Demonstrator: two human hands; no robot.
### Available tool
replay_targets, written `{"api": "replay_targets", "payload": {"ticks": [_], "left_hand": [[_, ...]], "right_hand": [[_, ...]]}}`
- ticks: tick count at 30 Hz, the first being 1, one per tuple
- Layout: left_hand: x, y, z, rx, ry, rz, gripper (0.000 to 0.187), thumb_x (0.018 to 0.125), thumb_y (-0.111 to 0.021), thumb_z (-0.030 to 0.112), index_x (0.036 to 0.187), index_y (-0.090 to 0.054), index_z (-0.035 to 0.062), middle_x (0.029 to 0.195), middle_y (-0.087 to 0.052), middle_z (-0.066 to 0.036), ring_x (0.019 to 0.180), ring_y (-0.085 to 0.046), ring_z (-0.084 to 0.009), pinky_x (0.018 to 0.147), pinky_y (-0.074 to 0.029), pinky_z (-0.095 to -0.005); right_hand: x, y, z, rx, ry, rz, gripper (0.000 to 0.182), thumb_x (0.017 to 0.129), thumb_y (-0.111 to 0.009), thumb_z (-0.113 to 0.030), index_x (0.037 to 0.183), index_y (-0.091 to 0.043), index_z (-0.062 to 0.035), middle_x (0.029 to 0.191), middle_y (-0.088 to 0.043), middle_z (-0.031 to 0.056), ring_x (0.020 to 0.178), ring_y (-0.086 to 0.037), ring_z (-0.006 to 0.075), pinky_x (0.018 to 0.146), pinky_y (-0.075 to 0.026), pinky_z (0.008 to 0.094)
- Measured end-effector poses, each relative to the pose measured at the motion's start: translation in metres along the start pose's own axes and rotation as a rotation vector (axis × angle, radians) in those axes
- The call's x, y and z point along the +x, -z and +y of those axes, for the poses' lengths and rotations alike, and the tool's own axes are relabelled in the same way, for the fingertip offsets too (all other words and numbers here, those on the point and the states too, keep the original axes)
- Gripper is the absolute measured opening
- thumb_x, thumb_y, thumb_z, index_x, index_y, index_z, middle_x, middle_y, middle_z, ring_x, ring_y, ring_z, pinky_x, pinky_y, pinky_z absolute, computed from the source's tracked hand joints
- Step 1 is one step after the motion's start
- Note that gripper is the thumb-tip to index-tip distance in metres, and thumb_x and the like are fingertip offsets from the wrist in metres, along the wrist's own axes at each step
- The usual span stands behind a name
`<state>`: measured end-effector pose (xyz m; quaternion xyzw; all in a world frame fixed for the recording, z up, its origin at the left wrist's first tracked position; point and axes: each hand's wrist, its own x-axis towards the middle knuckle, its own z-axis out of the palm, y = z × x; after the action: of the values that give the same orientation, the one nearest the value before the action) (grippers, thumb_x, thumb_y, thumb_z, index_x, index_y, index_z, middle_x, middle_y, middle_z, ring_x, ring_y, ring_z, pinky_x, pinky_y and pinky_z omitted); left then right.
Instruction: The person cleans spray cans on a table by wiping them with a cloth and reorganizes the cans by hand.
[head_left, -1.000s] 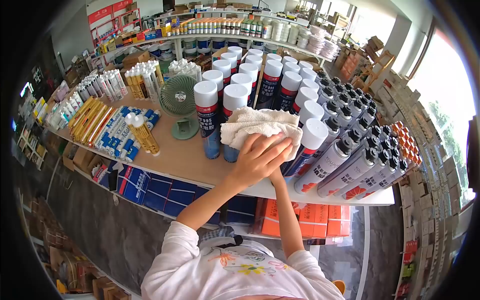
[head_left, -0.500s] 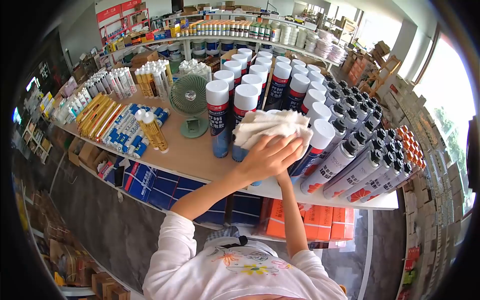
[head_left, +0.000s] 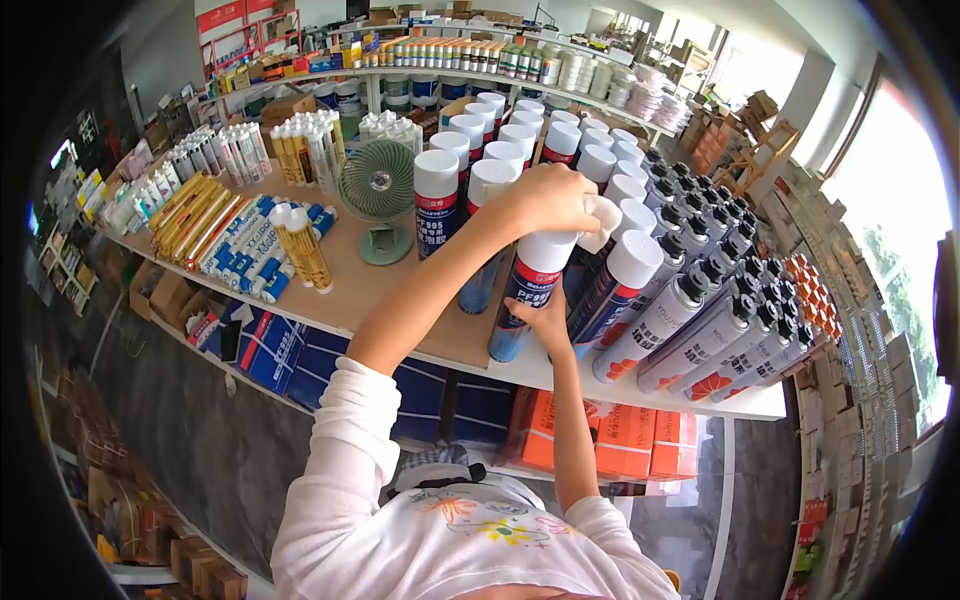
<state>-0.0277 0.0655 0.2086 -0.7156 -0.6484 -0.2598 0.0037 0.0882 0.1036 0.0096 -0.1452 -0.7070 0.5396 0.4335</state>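
A white-capped foam spray can [head_left: 508, 335] stands at the table's front edge, leaning slightly. My right hand [head_left: 546, 320] wraps round its middle from the right, fingers closed on it. Above, my left hand [head_left: 556, 197] is closed on a bunched white cloth [head_left: 601, 222], just behind and right of the can's cap. Part of the cloth is hidden by the fingers. Rows of similar white-capped cans [head_left: 437, 200] stand close behind and on both sides.
Black-topped silver cans [head_left: 655, 340] crowd the table's right side. A green fan [head_left: 378, 190] stands left of the white caps, with gold and blue-white tubes [head_left: 240, 240] farther left. Orange boxes [head_left: 628, 440] and blue boxes [head_left: 330, 375] sit under the tabletop [head_left: 385, 310].
My left hand has moved up, and the cloth that lay spread over the can's top is now bunched beside the cap. My right hand, hidden before, now shows on the can.
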Motion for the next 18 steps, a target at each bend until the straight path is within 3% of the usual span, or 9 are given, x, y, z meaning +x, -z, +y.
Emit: {"api": "replay_targets", "payload": {"ticks": [5,7,9,11,15,18], "left_hand": [[-0.012,-0.005,-0.027,-0.258,0.099,0.056,0.066,0.078,-0.072,0.050,0.115,-0.064,-0.0036,0.101,-0.070,-0.021,0.093,-0.069,-0.0261,0.079,-0.052,-0.0339],[-0.030,-0.019,-0.032,-0.487,0.201,0.317,0.060,0.080,-0.070,0.047,0.109,-0.065,-0.0044,0.092,-0.070,-0.022,0.087,-0.070,-0.0268,0.076,-0.052,-0.0351],[-0.050,-0.036,-0.033,-0.748,0.168,0.424,0.049,0.087,-0.066,0.041,0.108,-0.063,-0.0031,0.091,-0.069,-0.015,0.083,-0.066,-0.0182,0.075,-0.050,-0.0315],[-0.068,-0.056,-0.033,-0.833,0.293,0.556,0.045,0.090,-0.064,0.039,0.109,-0.063,-0.0017,0.093,-0.069,-0.012,0.084,-0.063,-0.0147,0.075,-0.049,-0.0293],[-0.091,-0.085,-0.028,-0.980,0.280,0.754,0.041,0.090,-0.065,0.034,0.111,-0.062,-0.0004,0.096,-0.067,-0.011,0.085,-0.061,-0.0139,0.074,-0.049,-0.0287],[-0.111,-0.102,-0.014,-0.876,0.260,0.953,0.034,0.086,-0.073,0.020,0.110,-0.060,-0.0008,0.094,-0.065,-0.009,0.083,-0.059,-0.0143,0.075,-0.049,-0.0291]], "right_hand": [[0.000,0.001,0.002,-0.042,-0.069,-0.028,0.091,0.060,-0.085,-0.018,0.137,-0.038,0.0002,0.112,-0.062,0.0139,0.097,-0.061,0.0201,0.086,-0.050,0.0342],[-0.001,-0.001,0.004,-0.015,-0.054,-0.011,0.091,0.059,-0.085,-0.018,0.136,-0.039,-0.0004,0.112,-0.062,0.0138,0.098,-0.061,0.0203,0.086,-0.050,0.0339],[-0.002,-0.001,0.004,-0.021,-0.061,-0.012,0.091,0.059,-0.085,-0.018,0.136,-0.039,-0.0014,0.113,-0.062,0.0136,0.099,-0.060,0.0203,0.087,-0.050,0.0340],[-0.002,-0.002,0.007,-0.002,-0.038,-0.012,0.091,0.059,-0.085,-0.017,0.136,-0.039,-0.0019,0.114,-0.062,0.0133,0.100,-0.060,0.0205,0.088,-0.050,0.0344],[-0.004,0.001,0.007,-0.032,-0.051,-0.024,0.091,0.061,-0.084,-0.018,0.138,-0.038,-0.0016,0.119,-0.062,0.0148,0.105,-0.061,0.0223,0.089,-0.050,0.0356],[-0.003,0.002,0.015,-0.041,0.010,0.002,0.095,0.061,-0.085,-0.021,0.139,-0.036,-0.0018,0.119,-0.062,0.0157,0.107,-0.062,0.0236,0.090,-0.050,0.0357]]}}
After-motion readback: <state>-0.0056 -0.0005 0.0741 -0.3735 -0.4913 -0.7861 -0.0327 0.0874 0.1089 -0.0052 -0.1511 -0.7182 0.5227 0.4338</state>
